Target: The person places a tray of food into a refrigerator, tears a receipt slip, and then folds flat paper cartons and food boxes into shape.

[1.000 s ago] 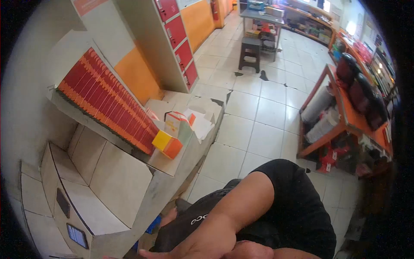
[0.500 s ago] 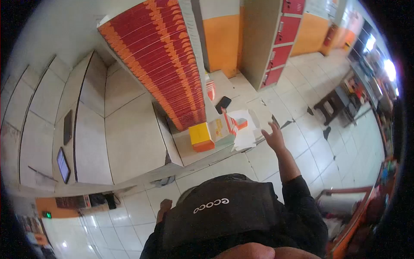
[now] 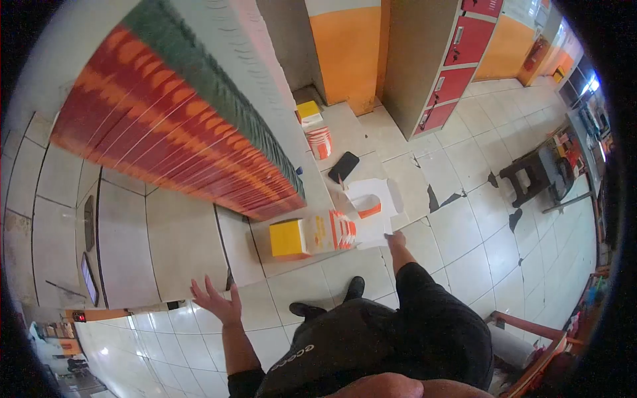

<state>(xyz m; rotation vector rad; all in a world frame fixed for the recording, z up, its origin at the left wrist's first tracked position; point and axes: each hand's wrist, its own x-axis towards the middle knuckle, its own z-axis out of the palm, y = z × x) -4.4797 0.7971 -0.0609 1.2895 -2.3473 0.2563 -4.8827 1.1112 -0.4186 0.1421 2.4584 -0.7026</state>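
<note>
Below the tall stack, my left hand (image 3: 217, 302) is raised over the floor, fingers spread and holding nothing. My right hand (image 3: 397, 244) is at the near right edge of a flat white unfolded carton (image 3: 393, 199), its fingers closed on that edge. The carton lies on the tiled ledge and has an orange patch (image 3: 369, 208). Left of it, a row of folded cartons (image 3: 318, 232) with white and orange striped sides ends in a yellow-topped box (image 3: 286, 239).
A tall stack of red and orange flat cartons (image 3: 179, 139) rises at left. A black phone (image 3: 344, 167) lies behind the unfolded carton, with another yellow and striped box (image 3: 318, 140) beyond. Red-doored lockers (image 3: 458, 89) and a dark stool (image 3: 531, 178) stand to the right.
My right hand has moved down and left onto the unfolded carton's edge. My left hand has come up from beside my body, fingers opened out. The view has shifted closer to the stack.
</note>
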